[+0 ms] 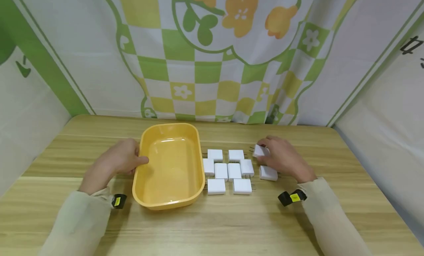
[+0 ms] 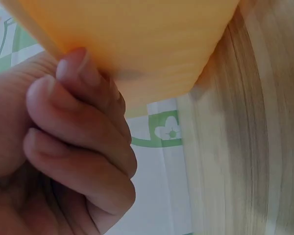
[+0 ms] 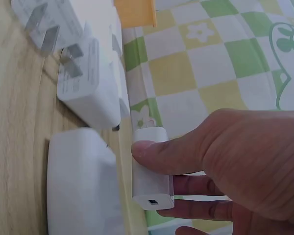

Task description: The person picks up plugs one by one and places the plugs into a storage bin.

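Note:
In the head view my left hand (image 1: 124, 156) grips the left rim of a yellow plastic tray (image 1: 172, 202), thumb over the edge and fingers curled outside it. The left wrist view shows those fingers against the tray's outer wall (image 2: 152, 44). My right hand (image 1: 281, 155) pinches a white USB charger plug (image 1: 261, 150) between thumb and fingers. In the right wrist view that charger (image 3: 151, 181) shows its USB port, its prongs pointing away. Another white charger (image 1: 268, 173) lies on the table just below the right hand.
Several more white chargers (image 1: 221, 171) lie grouped flat on the wooden table (image 1: 232, 226), right beside the tray. Behind the table's far edge hangs a green and yellow checked curtain (image 1: 208, 72). Pale cloth walls (image 1: 384, 112) stand at both sides.

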